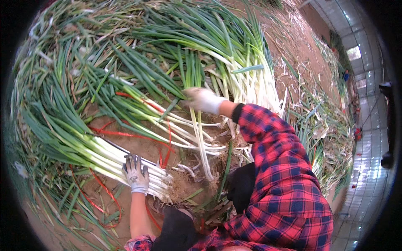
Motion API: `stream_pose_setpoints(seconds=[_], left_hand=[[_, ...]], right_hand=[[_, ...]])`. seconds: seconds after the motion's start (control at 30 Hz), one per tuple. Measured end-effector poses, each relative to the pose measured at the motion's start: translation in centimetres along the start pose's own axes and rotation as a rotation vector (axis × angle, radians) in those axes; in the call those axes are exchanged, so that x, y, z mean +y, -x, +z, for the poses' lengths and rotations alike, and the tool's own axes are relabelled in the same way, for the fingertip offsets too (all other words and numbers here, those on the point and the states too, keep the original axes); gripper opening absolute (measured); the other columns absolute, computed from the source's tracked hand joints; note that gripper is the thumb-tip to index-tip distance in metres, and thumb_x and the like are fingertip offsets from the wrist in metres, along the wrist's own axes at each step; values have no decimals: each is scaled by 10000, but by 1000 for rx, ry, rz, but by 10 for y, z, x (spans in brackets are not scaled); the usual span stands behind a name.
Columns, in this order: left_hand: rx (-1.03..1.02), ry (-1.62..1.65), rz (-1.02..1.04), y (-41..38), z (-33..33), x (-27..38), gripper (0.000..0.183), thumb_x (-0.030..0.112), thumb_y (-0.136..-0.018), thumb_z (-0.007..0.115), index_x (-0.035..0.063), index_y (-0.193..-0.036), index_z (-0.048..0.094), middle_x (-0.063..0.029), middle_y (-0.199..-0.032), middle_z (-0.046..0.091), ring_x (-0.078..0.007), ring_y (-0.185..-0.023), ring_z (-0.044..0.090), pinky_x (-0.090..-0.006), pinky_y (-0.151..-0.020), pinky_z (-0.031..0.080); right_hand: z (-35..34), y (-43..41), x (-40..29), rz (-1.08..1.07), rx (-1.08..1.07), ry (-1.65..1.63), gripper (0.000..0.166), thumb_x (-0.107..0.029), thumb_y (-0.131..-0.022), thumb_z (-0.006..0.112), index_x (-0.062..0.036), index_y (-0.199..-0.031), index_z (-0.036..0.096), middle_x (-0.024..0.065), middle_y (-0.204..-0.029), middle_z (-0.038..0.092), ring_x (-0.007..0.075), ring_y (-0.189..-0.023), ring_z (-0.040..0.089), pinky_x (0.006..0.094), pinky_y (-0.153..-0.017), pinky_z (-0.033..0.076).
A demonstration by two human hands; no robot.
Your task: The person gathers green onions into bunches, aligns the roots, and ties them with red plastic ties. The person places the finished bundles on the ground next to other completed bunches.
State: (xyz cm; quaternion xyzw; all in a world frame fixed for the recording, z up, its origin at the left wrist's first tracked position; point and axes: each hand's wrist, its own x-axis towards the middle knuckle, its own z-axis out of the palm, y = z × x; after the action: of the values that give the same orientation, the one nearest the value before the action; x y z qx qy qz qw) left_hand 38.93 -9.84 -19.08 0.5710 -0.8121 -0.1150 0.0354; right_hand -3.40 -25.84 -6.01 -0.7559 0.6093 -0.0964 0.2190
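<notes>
My left hand (136, 175), in a white work glove with dark fingertips, rests with fingers spread on the white stalks of a bunch of green onions (110, 154). The roots of this bunch point toward my knees. Over to the right, my right hand (201, 99), also gloved, is closed around a few green onions (201, 138) whose roots hang down near the soil. Under and left of it lies a loose group of green onions (176, 131). Red plastic twine (125, 134) runs across the soil between the two groups and partly under the stalks.
A large pile of green onions (248, 72) lies beyond my right hand. Loose leaves and trimmings (62, 34) cover the ground at the far left. More husks and leaves (323, 131) are strewn to the right, beside a translucent sheet wall (370, 125). Another length of red twine (116, 200) curls at lower left.
</notes>
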Motion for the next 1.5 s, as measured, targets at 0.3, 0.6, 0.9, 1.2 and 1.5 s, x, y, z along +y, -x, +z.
stream_pose_setpoints(seconds=[0.3, 0.6, 0.9, 1.2, 1.5], left_hand=[[-230, -35, 61, -11, 3, 9, 704, 420, -887, 637, 154, -1507, 434, -88, -1637, 292, -405, -1466, 275, -568, -1216, 176], [-817, 37, -10, -101, -129, 134, 616, 482, -943, 538, 83, -1411, 533, -207, -1402, 571, -364, -1328, 511, -428, -1140, 377], [-652, 40, 226, -164, -153, 322, 516, 444, -958, 569, 122, -1362, 571, -181, -1262, 662, -343, -1205, 609, -434, -1071, 444], [-524, 788, -21, -232, -46, 475, 783, 466, -869, 734, -69, -1389, 497, -242, -1286, 633, -287, -1180, 622, -355, -991, 485], [-544, 979, -168, -253, 8, 594, 869, 342, -795, 849, -71, -1411, 397, -215, -1188, 647, -269, -1049, 634, -350, -951, 498]], right_hand=[[-49, 99, 209, 742, 229, 196, 501, -353, -945, 591, -58, -1349, 562, 220, -1243, 651, 369, -1101, 652, 448, -947, 521], [-23, 174, 17, -265, -684, -382, 380, -270, -909, 652, -106, -1252, 649, 175, -1112, 697, 321, -999, 676, 416, -897, 546], [-275, 231, 270, 11, 788, -1427, 316, -245, -951, 620, -62, -1208, 624, 124, -1147, 654, 272, -1067, 633, 411, -992, 511], [-205, 363, 458, 934, 966, -1089, 239, -187, -892, 661, -101, -1115, 670, 53, -956, 678, 219, -902, 659, 380, -820, 550], [-99, 310, 556, 1146, 509, -239, 600, -387, -885, 581, -137, -1426, 524, 262, -1309, 622, 407, -1250, 586, 446, -1083, 450]])
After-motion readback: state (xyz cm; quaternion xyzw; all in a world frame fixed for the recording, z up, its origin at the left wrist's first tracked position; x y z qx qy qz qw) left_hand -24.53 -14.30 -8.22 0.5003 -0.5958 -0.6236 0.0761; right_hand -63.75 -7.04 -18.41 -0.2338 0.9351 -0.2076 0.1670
